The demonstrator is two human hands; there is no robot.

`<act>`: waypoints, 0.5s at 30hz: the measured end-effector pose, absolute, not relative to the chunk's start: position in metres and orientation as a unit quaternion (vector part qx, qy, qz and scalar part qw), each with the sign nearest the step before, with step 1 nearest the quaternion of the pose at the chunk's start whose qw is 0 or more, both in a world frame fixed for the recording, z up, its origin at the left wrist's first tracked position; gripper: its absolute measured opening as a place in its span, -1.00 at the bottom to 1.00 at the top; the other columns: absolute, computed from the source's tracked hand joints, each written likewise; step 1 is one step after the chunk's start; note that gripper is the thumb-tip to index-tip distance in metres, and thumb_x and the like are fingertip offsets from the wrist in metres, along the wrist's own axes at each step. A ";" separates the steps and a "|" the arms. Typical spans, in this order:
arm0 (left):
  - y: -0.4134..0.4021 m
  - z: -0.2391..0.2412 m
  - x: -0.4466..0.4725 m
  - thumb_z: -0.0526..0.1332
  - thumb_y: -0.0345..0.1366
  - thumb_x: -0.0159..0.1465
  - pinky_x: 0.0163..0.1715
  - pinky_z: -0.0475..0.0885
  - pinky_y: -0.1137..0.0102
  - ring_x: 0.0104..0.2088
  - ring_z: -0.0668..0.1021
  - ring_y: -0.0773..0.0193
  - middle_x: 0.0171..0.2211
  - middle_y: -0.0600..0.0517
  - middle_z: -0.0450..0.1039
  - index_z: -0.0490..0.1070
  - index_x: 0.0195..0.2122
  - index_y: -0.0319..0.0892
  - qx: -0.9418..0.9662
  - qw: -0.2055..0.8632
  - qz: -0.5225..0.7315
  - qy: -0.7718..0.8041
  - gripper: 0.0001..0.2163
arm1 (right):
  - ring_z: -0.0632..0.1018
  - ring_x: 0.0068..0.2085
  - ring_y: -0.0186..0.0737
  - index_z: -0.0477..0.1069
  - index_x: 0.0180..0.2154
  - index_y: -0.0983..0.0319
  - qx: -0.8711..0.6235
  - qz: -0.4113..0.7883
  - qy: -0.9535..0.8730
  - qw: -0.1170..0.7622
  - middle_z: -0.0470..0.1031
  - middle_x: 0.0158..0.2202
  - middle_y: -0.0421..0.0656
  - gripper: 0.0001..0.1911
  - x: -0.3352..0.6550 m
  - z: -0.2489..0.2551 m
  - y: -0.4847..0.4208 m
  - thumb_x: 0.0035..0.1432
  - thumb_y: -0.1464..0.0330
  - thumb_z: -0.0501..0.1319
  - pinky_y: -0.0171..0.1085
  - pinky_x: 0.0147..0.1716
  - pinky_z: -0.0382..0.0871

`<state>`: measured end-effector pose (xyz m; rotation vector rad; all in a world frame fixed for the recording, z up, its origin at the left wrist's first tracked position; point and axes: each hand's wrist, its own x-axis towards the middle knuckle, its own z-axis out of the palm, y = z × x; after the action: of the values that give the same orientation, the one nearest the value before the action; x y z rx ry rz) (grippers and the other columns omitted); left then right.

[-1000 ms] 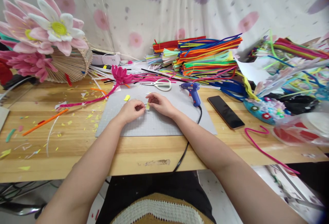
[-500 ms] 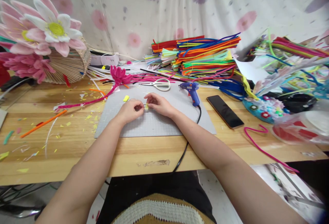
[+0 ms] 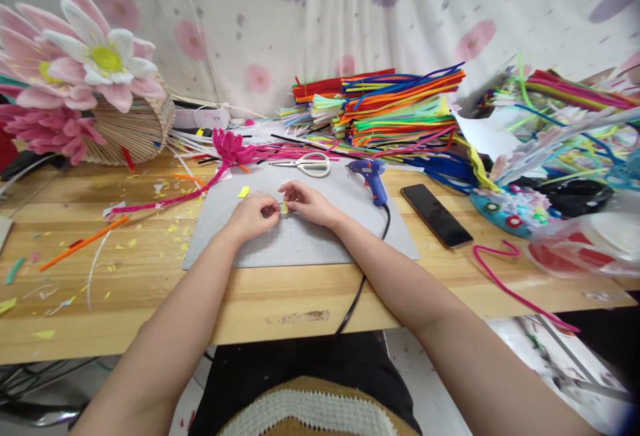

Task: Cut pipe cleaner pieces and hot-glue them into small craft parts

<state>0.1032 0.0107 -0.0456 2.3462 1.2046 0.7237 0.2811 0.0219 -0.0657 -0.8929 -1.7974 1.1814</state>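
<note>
Both hands meet over the grey cutting mat (image 3: 310, 243) on the wooden table. My left hand (image 3: 254, 214) and my right hand (image 3: 307, 201) are closed in pinches on a small yellow piece (image 3: 284, 207) held between their fingertips. Another small yellow scrap (image 3: 245, 191) lies on the mat just left of the hands. White-handled scissors (image 3: 309, 164) rest at the mat's far edge, and a blue glue gun (image 3: 373, 180) lies to the right of my right hand.
A black phone (image 3: 436, 215) lies right of the mat. Stacks of coloured pipe cleaners (image 3: 395, 106) fill the back. A pink pipe-cleaner flower (image 3: 231, 147) and large pink-white flowers (image 3: 80, 69) sit at left. Loose scraps litter the table's left side; a pink pipe cleaner (image 3: 505, 276) curls at right.
Hardly anything has changed: both hands stay pinched on the yellow piece, shifting very slightly away from me.
</note>
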 end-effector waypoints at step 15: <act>0.010 -0.044 0.104 0.10 -0.38 0.00 -0.37 0.26 0.39 -0.40 0.39 0.27 -0.53 0.05 0.39 0.38 -0.52 -0.15 0.858 0.177 0.246 0.416 -0.92 | 0.38 -0.44 -0.45 0.22 -0.17 0.22 -0.341 0.506 -0.691 0.388 0.27 -0.38 -0.27 -0.63 0.280 -0.069 0.024 -0.09 0.57 0.04 -0.36 -0.39 0.34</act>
<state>0.1039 0.0096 -0.0439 2.4277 1.1772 0.6962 0.2801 0.0240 -0.0690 -0.8667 -1.7564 1.2876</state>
